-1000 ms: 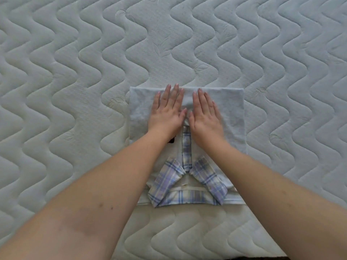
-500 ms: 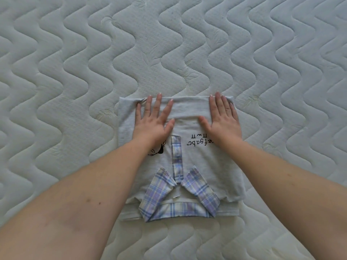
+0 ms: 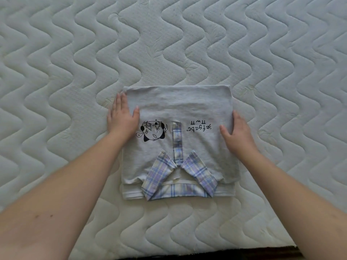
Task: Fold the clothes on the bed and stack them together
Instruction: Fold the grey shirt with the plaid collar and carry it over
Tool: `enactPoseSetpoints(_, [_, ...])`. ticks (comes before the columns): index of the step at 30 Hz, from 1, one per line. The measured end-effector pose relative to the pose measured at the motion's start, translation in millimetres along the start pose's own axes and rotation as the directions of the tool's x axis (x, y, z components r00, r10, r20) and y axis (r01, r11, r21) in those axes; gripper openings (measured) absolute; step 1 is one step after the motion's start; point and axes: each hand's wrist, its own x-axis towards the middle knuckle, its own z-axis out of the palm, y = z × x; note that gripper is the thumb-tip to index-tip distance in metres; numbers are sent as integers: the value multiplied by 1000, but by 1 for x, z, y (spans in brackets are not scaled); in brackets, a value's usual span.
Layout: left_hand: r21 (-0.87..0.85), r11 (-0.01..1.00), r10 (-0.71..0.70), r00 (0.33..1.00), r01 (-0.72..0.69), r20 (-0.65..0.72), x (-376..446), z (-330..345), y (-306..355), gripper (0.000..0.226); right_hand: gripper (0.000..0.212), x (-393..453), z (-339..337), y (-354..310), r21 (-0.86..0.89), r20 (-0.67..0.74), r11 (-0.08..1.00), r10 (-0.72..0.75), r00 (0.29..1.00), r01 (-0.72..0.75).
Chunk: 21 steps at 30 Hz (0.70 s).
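A quilted mattress [image 3: 187, 44] is covered centrally by a folded grey shirt [image 3: 178, 107] with a plaid collar [image 3: 178, 177]. The left hand [image 3: 122, 117] is laid flat, fingers straight, on its left edge; the right hand [image 3: 238, 130] is pressed, fingers extended, against its right edge.

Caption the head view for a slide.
Both hands, left and right, flank a folded grey shirt on the quilted mattress.
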Motion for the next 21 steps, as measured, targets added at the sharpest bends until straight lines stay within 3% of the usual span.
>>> enactPoseSetpoints(3, [-277, 961, -22, 996, -3, -89, -40, -6, -14, 67, 56, -42, 4, 16, 51, -88, 992, 122, 989, -117])
enactPoseSetpoints(5, [-365, 930, -83, 990, 35, -116, -79, 0, -27, 59, 45, -65, 10, 29, 45, -68, 978, 208, 976, -205])
enactPoseSetpoints(8, [-434, 881, -207, 978, 190, 10, -131, 17, -51, 42, 44, -93, 19, 43, 26, 37, 947, 319, 947, -320])
enactPoseSetpoints(10, [-418, 856, -285, 952, 305, 112, -160, 27, -64, 27, 46, -106, 26, 49, -56, 83, 949, 315, 946, -311])
enactPoseSetpoints(12, [-348, 891, -258, 956, 291, 137, -179, 34, -74, 21, 44, -116, 32, 52, -76, 119, 944, 329, 937, -322])
enactPoseSetpoints(15, [-313, 909, -227, 957, 274, 178, -192, 38, -80, 25, 39, -122, 36, 55, 36, 148, 932, 351, 925, -360])
enactPoseSetpoints(21, [-425, 839, -244, 933, 340, 265, -212, 41, -59, 10, 31, -122, 26, 63, 223, 101, 899, 364, 926, -378])
